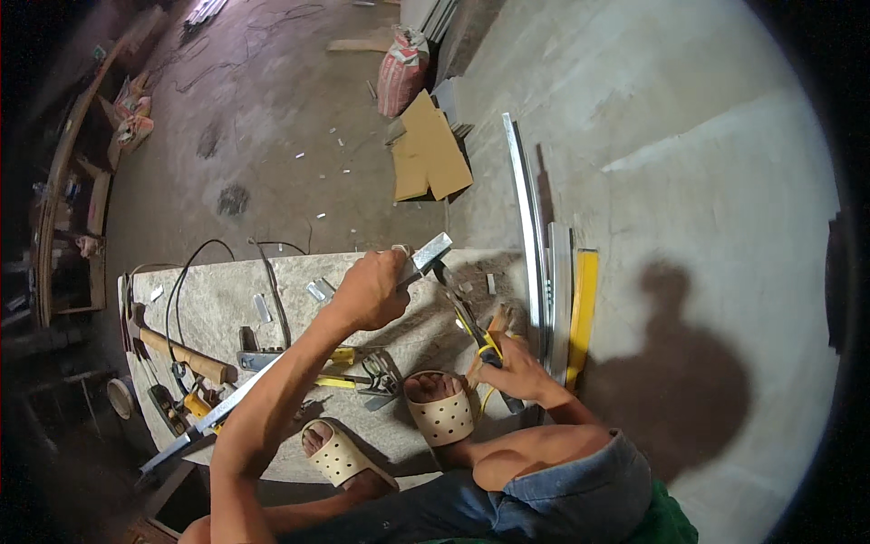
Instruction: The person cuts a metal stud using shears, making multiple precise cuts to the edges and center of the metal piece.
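My left hand [370,292] is closed around a long silver metal profile [433,252] near its upper end. From there the profile slants down behind my left forearm toward the lower left. In my right hand [515,370] is a hammer [464,313] with a black and yellow handle, gripped by that handle. The hammer's dark head lies close beside the profile's end; whether they touch I cannot tell. Both hands are over a worn, pale work surface [340,263], where my feet in cream clogs [439,417] also rest.
A wooden-handled tool [186,355], a yellow power tool [198,405], black cables [272,290] and short metal offcuts [261,308] lie to the left. Metal strips [526,208] and a yellow level [584,299] lean against the right wall. Beyond are cardboard [430,150] and a red-white sack [403,77].
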Demonstrator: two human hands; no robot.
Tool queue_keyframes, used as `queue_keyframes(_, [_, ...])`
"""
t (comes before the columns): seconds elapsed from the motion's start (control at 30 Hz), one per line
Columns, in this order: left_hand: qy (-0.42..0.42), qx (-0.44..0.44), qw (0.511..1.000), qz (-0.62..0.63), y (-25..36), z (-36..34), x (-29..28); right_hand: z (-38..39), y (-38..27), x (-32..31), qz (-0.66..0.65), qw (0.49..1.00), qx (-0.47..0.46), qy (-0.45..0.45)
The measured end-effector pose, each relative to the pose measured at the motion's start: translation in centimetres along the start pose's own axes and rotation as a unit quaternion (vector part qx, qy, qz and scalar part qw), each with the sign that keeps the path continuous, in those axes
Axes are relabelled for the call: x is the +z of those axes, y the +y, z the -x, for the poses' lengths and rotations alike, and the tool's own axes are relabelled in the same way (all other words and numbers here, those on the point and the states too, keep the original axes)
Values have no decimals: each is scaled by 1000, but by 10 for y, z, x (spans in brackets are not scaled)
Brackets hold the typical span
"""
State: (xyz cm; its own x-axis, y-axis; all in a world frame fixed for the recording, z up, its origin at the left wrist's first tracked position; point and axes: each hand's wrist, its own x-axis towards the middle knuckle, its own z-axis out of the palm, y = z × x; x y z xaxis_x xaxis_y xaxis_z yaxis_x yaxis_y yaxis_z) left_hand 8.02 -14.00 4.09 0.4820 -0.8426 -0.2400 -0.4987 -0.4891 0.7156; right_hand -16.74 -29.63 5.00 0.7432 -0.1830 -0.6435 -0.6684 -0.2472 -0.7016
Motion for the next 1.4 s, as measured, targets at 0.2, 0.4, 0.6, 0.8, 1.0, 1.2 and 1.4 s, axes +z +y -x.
queue_keyframes(0.2, [1,-49,998,28,23,1,-21,0,-10,7,60,998,-8,15])
queue_keyframes(0.4, [-154,-75,947,270,27,1,-63,-12,13,12,66,971,-204,102])
queue_keyframes(0.6, [-235,-14,887,397,28,7,-89,-67,32,2,110,940,-290,144])
queue_keyframes(0.8, [-219,27,907,358,24,7,-92,-92,29,2,97,941,-296,131])
queue_keyframes(1.0, [-144,-20,959,243,23,1,-83,-53,24,8,75,962,-238,107])
queue_keyframes(1.2, [-26,66,995,66,9,-10,-30,-17,35,6,75,978,-169,99])
queue_keyframes(1.4, [-50,75,990,107,7,-7,0,-7,17,1,46,991,-111,54])
